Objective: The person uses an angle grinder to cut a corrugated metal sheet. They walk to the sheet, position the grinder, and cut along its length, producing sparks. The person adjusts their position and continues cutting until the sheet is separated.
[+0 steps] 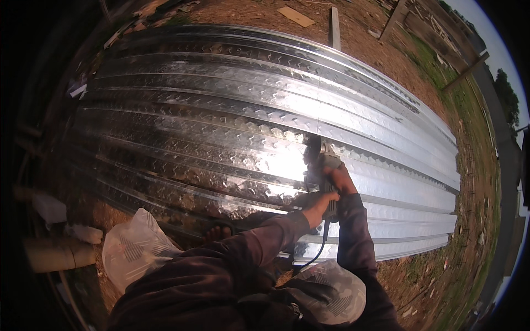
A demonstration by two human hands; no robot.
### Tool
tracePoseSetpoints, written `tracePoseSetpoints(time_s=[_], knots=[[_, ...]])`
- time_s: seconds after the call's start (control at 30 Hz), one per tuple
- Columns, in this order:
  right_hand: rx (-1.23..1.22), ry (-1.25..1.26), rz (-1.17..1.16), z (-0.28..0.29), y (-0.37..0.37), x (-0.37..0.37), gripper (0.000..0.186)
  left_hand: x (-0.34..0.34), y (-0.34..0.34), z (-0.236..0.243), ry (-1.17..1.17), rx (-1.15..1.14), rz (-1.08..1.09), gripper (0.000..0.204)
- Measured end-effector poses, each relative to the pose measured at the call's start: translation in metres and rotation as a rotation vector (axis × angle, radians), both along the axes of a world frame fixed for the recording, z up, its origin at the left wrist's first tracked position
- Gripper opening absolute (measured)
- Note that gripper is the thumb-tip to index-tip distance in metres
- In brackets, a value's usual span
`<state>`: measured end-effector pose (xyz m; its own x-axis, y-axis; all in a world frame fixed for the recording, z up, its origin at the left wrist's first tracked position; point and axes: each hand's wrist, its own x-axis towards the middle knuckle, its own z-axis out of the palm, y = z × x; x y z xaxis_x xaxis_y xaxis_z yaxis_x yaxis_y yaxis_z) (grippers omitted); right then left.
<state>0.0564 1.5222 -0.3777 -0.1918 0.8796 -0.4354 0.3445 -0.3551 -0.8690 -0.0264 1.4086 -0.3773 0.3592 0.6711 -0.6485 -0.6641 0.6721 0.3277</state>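
Observation:
A large stack of shiny ribbed metal sheets [397, 182] spreads out before me, with strong sunlight glare. An angle grinder [330, 159] is held over the middle of the top sheet, its head against or just above the metal. My right hand [341, 177] grips the upper body of the tool, while my left hand [320, 207] holds it lower down, near the back end. A black cord [321, 248] trails from the grinder toward me. A thin dark line [319, 99] crosses the sheet beyond the tool. My bare toes [218, 233] show at the near side.
Plastic covers [132, 243] lie over both my knees. A pale cylinder [58, 255] and white container [49, 207] are at lower left. Past the sheets are dirt ground, a board [295, 16], a timber [334, 27], wooden posts [464, 71], grass and a road at far right.

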Motion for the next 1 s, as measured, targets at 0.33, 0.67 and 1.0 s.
tracePoseSetpoints(time_s=[0.33,0.67,1.0], knots=[[0.007,0.128,-0.05,-0.008,-0.003,-0.005,0.037,0.003,-0.005,-0.045,0.021,0.202,0.001,0.023],[-0.009,0.039,-0.033,-0.034,0.015,0.007,0.07,-0.005,0.004,-0.01,0.03,0.051,0.024,0.017],[0.004,-0.034,-0.144,0.019,0.004,-0.013,0.059,-0.01,0.01,0.0,0.047,0.104,0.02,0.026]])
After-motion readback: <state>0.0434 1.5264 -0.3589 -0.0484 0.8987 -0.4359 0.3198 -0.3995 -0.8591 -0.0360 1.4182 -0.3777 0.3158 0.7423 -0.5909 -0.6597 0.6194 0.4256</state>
